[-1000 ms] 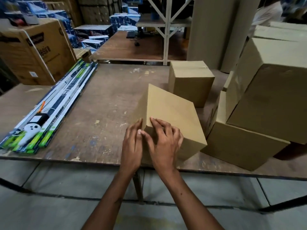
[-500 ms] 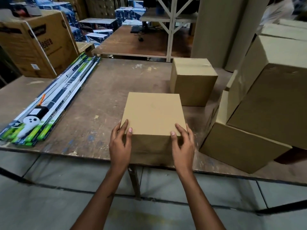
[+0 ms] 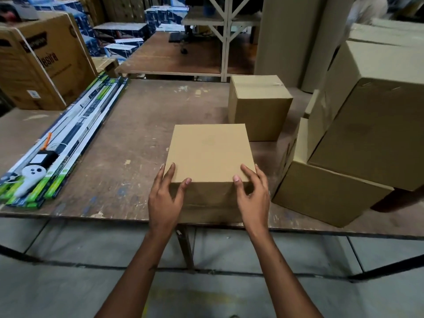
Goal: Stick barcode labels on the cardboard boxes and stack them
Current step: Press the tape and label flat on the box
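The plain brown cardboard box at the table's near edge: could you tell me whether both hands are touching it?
Touching. In the head view the left hand and right hand grip the box's near corners.

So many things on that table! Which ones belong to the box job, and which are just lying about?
Part of the job:
- small box, held by left hand and right hand
- second small box
- stacked big boxes

Just lying about:
- long tube packs
- white controller
- printed carton

Plain closed cardboard box (image 3: 210,152) sits squarely at table's near edge
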The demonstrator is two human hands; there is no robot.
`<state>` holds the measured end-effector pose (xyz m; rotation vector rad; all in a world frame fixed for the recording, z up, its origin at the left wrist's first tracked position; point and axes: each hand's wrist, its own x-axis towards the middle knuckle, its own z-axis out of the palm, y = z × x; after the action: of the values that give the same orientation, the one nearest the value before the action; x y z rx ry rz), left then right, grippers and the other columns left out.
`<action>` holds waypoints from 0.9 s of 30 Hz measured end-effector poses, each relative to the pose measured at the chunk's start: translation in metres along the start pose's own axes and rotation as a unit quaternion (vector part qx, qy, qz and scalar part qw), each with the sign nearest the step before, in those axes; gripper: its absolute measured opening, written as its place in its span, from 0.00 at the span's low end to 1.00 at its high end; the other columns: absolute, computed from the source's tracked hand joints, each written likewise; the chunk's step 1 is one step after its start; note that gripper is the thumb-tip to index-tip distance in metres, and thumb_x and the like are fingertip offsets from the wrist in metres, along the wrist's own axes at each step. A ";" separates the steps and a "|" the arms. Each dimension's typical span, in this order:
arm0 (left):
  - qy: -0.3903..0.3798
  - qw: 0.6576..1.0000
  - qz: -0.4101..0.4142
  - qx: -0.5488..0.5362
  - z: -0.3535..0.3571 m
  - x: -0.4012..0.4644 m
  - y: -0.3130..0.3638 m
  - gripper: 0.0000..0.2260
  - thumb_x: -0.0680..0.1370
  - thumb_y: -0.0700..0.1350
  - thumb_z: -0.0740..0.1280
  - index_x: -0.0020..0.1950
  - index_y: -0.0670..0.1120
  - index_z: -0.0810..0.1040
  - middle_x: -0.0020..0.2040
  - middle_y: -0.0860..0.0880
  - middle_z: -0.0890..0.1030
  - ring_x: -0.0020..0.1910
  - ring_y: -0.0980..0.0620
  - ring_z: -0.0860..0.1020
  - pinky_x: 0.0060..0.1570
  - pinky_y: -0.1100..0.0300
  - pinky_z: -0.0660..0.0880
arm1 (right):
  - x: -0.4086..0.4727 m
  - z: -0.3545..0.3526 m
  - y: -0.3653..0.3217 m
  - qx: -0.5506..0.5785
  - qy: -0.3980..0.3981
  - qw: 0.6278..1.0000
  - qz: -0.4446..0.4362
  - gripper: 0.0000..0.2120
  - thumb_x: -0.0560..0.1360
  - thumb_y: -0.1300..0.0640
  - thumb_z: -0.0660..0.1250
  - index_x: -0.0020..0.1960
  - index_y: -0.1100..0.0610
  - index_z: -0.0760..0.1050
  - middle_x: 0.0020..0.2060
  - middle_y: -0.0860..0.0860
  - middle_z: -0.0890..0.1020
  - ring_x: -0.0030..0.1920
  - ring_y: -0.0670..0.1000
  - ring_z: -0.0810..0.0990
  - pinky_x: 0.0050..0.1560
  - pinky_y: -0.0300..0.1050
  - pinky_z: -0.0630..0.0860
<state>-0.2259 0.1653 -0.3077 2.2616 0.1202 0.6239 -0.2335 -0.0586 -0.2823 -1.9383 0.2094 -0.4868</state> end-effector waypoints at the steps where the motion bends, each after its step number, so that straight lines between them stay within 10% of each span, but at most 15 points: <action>1: 0.005 1.000 0.013 -0.008 -0.001 0.002 0.000 0.28 0.83 0.62 0.67 0.81 0.52 0.74 0.81 0.45 0.70 0.80 0.47 0.69 0.75 0.51 0.69 | -0.001 -0.001 -0.004 0.001 0.008 1.000 -0.011 0.20 0.83 0.40 0.71 0.74 0.39 0.78 0.80 0.40 0.67 0.78 0.44 0.67 0.74 0.62 0.74; 8: 0.013 0.994 -0.032 -0.106 0.015 -0.012 -0.005 0.21 0.89 0.58 0.56 0.77 0.51 0.76 0.67 0.52 0.68 0.64 0.53 0.75 0.64 0.53 0.76 | 0.008 0.009 -0.068 -0.175 0.064 0.963 -0.196 0.30 0.81 0.33 0.68 0.80 0.36 0.67 0.79 0.44 0.70 0.74 0.50 0.68 0.68 0.51 0.58; 15: -0.172 0.941 -0.238 -0.168 0.023 -0.030 -0.045 0.44 0.80 0.78 0.38 0.69 0.55 0.83 0.64 0.48 0.85 0.67 0.47 0.79 0.76 0.39 0.70 | -0.016 0.064 -0.057 -0.333 -0.091 0.895 -0.283 0.44 0.74 0.40 0.79 0.83 0.50 0.63 0.71 0.47 0.79 0.71 0.50 0.74 0.70 0.53 0.67; 20: -0.167 0.897 -0.228 -0.341 0.008 -0.008 -0.020 0.41 0.76 0.82 0.51 0.75 0.57 0.78 0.68 0.54 0.84 0.69 0.54 0.81 0.72 0.47 0.75 | -0.048 0.089 -0.021 -0.322 -0.132 0.895 -0.278 0.42 0.76 0.56 0.78 0.84 0.51 0.62 0.83 0.49 0.66 0.85 0.52 0.60 0.78 0.56 0.57; 27: -0.124 0.956 -0.147 -0.222 0.012 0.010 0.033 0.28 0.81 0.65 0.69 0.76 0.54 0.72 0.66 0.56 0.82 0.63 0.55 0.81 0.60 0.59 0.77 | -0.020 0.028 -0.036 -0.156 -0.094 0.968 -0.174 0.26 0.88 0.49 0.60 0.85 0.52 0.62 0.82 0.47 0.68 0.82 0.44 0.63 0.83 0.52 0.55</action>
<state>-0.2146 0.1369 -0.2874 1.8171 0.1704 0.1800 -0.2422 -0.0132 -0.2643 -2.3303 -0.1927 -0.5164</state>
